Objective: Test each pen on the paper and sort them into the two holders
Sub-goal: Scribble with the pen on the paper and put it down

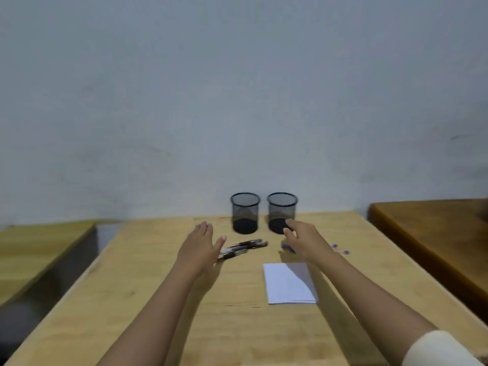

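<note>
Wide bench (158, 299), paper (285, 283) near centre, two empty holders (245, 212) at back. Left hand (199, 249) spread, holding nothing, beside dark pens (243, 248). Right hand (306, 240) over purple pens (342, 251), fingers loose. Best picking one pen singly.

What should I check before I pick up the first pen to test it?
1. Both black mesh holders upright: ok.
2. Holders empty: ok, as far as the mesh shows.
3. White sheet of paper flat on the light wooden table: ok.
4. Left hand free: ok, open.
5. Black pens within reach: ok.
6. Purple pens count under the right hand: cannot tell.
</note>
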Demonstrator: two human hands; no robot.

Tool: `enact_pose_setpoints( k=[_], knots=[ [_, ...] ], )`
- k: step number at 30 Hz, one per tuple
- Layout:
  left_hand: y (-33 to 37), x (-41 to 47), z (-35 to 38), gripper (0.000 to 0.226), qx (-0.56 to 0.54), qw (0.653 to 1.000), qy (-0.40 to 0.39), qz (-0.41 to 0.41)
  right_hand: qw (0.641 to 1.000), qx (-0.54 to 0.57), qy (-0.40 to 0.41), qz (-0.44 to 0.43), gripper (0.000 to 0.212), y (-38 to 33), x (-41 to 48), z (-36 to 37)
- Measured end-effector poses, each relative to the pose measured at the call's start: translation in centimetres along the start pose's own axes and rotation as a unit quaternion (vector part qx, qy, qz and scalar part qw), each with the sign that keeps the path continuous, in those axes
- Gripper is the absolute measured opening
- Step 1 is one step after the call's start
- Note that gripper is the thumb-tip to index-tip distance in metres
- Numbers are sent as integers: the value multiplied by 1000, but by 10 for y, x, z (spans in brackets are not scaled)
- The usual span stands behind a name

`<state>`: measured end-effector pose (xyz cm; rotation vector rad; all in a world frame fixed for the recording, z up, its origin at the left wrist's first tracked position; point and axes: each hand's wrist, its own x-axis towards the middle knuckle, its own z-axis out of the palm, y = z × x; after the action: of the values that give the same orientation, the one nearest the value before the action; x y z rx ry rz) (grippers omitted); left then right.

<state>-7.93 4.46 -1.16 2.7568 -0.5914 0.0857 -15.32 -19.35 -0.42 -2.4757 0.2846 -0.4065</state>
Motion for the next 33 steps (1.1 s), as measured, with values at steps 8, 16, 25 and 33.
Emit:
enact_pose_setpoints(
  k=[8, 16, 25, 33],
  knots=[
    [-84, -37, 31, 64, -25, 994, -18, -105, 985, -14, -106, -131, 25, -51, 21, 87],
    [-91, -40, 47, 69, 5, 994, -14, -105, 961, -96, -134, -222, 18, -57, 25, 112],
    [-87, -43, 43, 67, -89, 991, 5, -105, 982, 40, -88, -163, 10, -76, 25, 110],
    [-16, -48, 26, 26, -550, 830, 87, -21, 866, 493, -84, 3, 2, -92, 0, 89]
  ],
)
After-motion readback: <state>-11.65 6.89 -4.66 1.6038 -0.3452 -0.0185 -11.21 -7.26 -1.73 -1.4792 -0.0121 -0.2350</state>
